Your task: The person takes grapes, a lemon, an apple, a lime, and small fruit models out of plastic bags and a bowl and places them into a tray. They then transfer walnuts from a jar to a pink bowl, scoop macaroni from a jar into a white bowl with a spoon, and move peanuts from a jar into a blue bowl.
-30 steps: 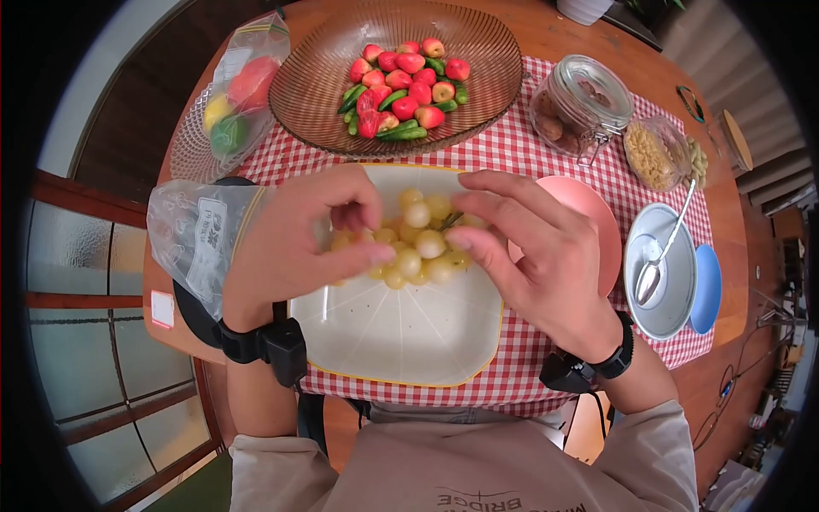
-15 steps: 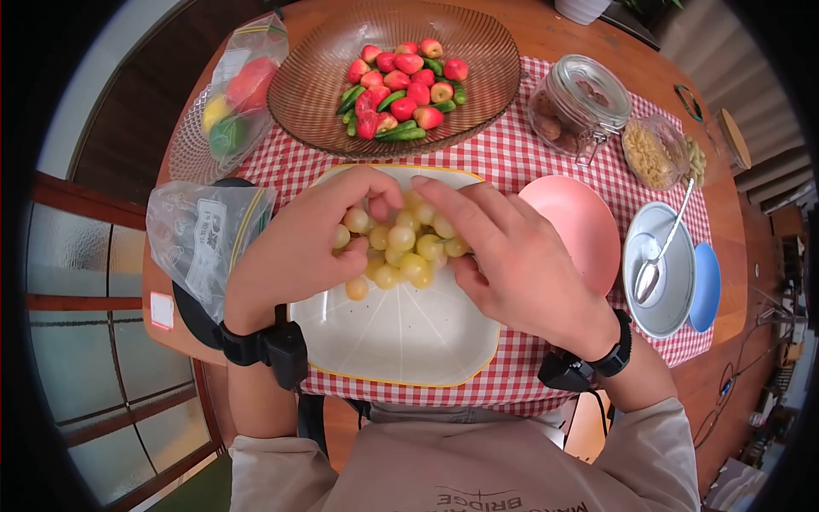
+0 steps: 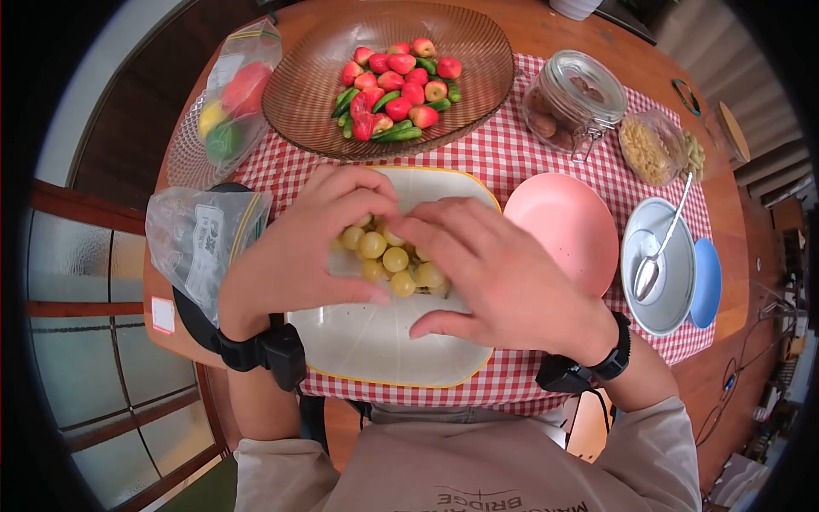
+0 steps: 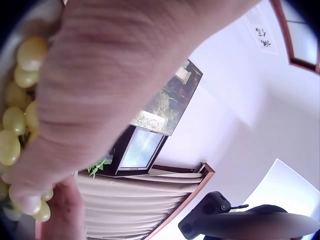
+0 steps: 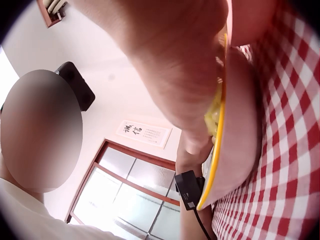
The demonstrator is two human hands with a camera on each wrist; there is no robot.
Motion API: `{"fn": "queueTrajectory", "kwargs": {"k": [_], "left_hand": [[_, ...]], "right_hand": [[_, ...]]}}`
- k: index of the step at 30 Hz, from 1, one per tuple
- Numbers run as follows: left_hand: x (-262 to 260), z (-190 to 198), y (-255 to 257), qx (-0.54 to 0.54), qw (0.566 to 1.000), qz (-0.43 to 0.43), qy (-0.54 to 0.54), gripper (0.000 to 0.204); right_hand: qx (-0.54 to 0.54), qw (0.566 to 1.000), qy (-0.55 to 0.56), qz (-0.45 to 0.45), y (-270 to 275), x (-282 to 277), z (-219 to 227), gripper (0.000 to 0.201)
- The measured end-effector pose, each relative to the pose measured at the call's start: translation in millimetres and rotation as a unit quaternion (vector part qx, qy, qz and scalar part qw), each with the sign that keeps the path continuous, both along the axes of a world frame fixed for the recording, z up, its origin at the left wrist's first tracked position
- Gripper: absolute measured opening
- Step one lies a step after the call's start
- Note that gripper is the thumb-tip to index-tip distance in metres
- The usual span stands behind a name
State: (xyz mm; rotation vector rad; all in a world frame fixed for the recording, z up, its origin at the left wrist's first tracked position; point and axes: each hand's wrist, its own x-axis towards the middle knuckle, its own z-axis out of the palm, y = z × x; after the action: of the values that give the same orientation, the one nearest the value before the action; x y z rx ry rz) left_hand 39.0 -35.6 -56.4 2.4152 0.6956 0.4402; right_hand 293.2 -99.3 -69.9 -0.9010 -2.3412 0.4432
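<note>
A bunch of pale yellow-green grapes [image 3: 395,258] lies on a white rectangular dish with a yellow rim [image 3: 384,346]. My left hand [image 3: 290,260] is at the left of the bunch, its fingers bent over the far side and its thumb stretched along the near side. In the left wrist view that thumb lies over the grapes [image 4: 14,121]. From the right, my right hand [image 3: 516,277] reaches over the bunch, fingertips right at the grapes and thumb spread apart above the dish. Both hands hide parts of the bunch.
Beyond the dish stands a large brown glass bowl [image 3: 299,94] of small red fruits and green cucumbers. At right are a pink plate [image 3: 567,230], a bowl [image 3: 636,243] with a spoon [image 3: 647,277], a blue plate [image 3: 705,286] and a clip-top jar [image 3: 576,94]. Plastic bags [image 3: 205,239] lie left.
Both hands have shifted around the grapes. My right hand has moved left over the bunch, its thumb swinging down and away. My left thumb has moved off the grapes it overlapped half a second ago.
</note>
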Motion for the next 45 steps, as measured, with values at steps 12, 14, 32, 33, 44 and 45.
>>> {"fn": "queueTrajectory", "kwargs": {"k": [12,14,32,33,44,45], "left_hand": [[2.9,-10.1,-13.1,-0.238,0.954,0.084,-0.161,0.061],[-0.8,6.5,-11.8,-0.235,0.957,0.12,-0.123,0.052],[-7.5,24.1,-19.4,-0.037,0.979,0.198,-0.037,0.018],[-13.9,32.1,-22.8,-0.031,0.978,0.204,-0.037,0.018],[-87.5,39.2,-35.8,0.072,0.873,0.385,0.289,0.041],[-94.3,35.3,-34.1,0.064,0.87,0.393,0.292,0.035]], "right_hand": [[-0.248,0.957,0.111,-0.103,-7.8,-5.0,16.3,0.066],[-0.158,0.975,0.091,-0.128,-5.9,-2.8,6.3,0.06],[-0.127,0.979,-0.112,-0.112,1.4,-15.7,36.3,0.043],[-0.197,0.967,-0.094,-0.13,2.0,-14.0,41.7,0.035],[-0.5,0.732,0.463,0.014,10.4,14.1,46.9,0.023],[-0.496,0.718,0.489,0.016,10.5,13.7,45.4,0.023]]}}
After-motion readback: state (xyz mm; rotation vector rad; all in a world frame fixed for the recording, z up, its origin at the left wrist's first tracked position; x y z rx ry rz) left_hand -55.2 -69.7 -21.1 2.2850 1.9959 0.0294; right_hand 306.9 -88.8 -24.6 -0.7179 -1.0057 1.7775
